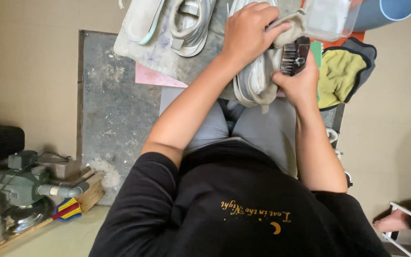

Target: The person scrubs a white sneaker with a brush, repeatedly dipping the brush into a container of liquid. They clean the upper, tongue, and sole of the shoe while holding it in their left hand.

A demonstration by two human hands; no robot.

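Note:
My left hand [249, 32] grips the top of a grey-white sneaker [255, 83] that rests over my lap, with a beige cloth [292, 23] tucked under its fingers. My right hand [301, 83] holds a dark scrubbing brush [295, 56] against the side of the same sneaker, bristles toward the shoe. The sneaker's far end is hidden under my left hand.
Two more pale sneakers [141, 21] [193, 26] lie on a grey mat ahead. A clear plastic tub [329, 16], a blue bucket [393, 8] and a yellow cloth [341, 71] sit to the right. A grey pump [20, 185] stands at left. Another person's foot [393, 221] shows at lower right.

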